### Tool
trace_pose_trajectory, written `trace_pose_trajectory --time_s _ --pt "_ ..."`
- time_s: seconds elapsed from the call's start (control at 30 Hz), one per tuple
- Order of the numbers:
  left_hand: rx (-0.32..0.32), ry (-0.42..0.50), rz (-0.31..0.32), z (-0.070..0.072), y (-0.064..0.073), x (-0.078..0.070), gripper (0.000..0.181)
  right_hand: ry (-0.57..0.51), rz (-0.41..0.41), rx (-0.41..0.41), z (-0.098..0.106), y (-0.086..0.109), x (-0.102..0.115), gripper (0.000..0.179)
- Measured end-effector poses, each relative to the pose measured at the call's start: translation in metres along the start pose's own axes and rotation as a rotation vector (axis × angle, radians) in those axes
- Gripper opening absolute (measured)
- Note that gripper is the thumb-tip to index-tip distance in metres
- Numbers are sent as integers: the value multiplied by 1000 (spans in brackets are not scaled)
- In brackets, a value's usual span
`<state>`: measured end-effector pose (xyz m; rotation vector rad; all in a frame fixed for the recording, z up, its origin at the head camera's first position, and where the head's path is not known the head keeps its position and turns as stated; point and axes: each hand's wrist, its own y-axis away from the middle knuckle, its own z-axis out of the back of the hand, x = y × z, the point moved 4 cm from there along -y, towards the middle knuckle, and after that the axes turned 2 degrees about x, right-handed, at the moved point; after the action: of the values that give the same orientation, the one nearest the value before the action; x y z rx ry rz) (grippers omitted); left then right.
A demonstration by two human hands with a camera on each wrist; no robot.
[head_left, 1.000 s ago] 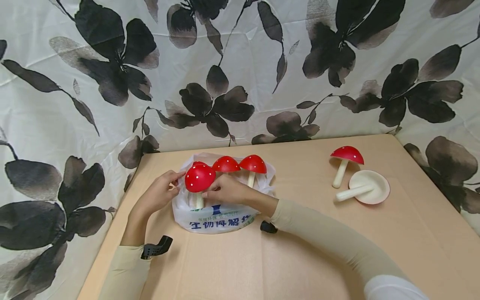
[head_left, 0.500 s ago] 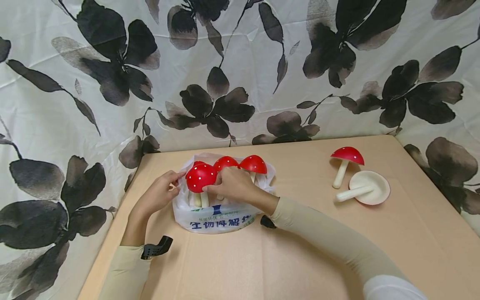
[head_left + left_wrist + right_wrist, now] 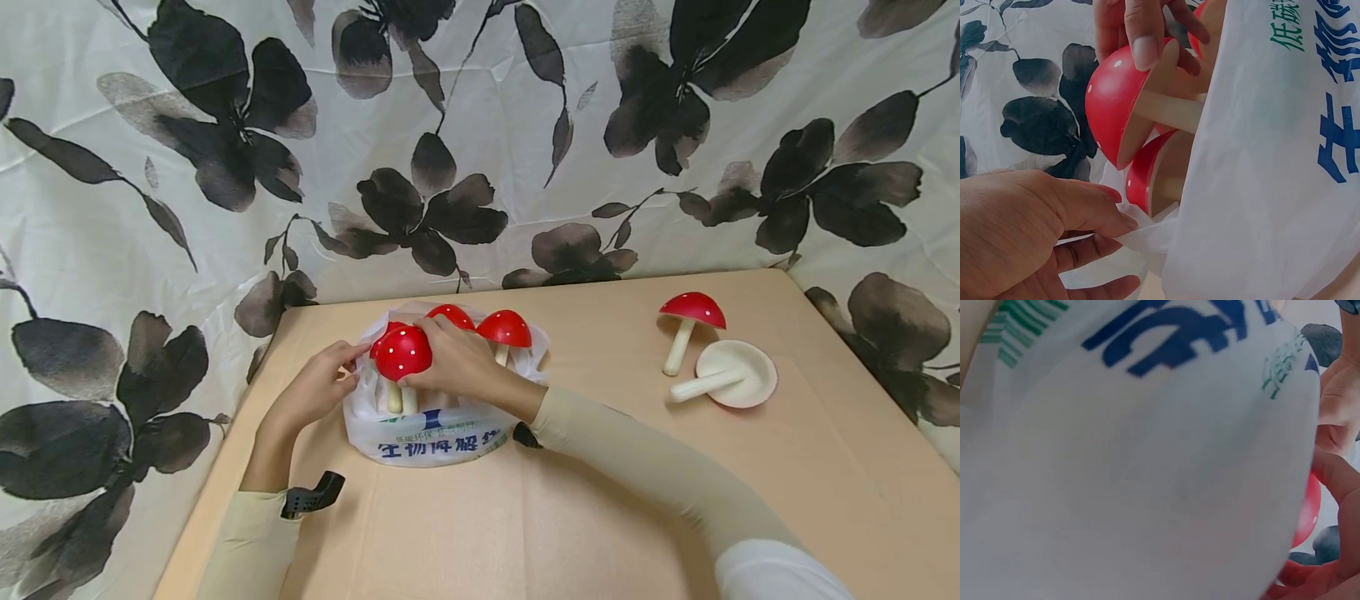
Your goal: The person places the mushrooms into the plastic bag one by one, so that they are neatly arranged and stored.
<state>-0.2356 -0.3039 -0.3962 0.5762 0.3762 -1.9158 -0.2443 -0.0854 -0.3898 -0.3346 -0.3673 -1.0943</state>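
A white plastic bag (image 3: 435, 454) with blue and green print stands on the table, several red mushrooms with white dots and pale stems in its mouth. My left hand (image 3: 322, 382) pinches the bag's rim at the left, which the left wrist view shows between thumb and finger. With my right hand (image 3: 461, 358) I grip the cap of the front mushroom (image 3: 403, 354); its stem goes down into the bag. Just behind are another cap (image 3: 1144, 178) and two mushrooms farther right, one (image 3: 506, 329) with its stem showing. The bag's wall (image 3: 1147, 475) fills most of the right wrist view.
On the right side of the table lie two more mushrooms: one red cap up (image 3: 693, 310), the other with its pale underside (image 3: 753, 375) showing. A floral cloth (image 3: 525, 150) hangs behind the table (image 3: 615, 500).
My right hand has moved up from beside the front mushroom's stem to its cap. That mushroom has shifted slightly right. The left hand stays at the rim.
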Motion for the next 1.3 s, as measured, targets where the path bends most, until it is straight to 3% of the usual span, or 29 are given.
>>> trace_pose_trajectory --time_s 0.3,0.8,1.0,1.3 --pt "-17 -5 -27 -1 -1 -2 52 -88 7 13 0 -1 -2 77" --pt "8 10 -18 -1 0 1 54 -99 129 217 -10 2 8 80" --pt "7 18 -27 0 3 1 54 -199 172 240 -17 1 10 82" --pt "-1 5 -27 3 6 4 48 -201 149 272 -22 2 10 81"
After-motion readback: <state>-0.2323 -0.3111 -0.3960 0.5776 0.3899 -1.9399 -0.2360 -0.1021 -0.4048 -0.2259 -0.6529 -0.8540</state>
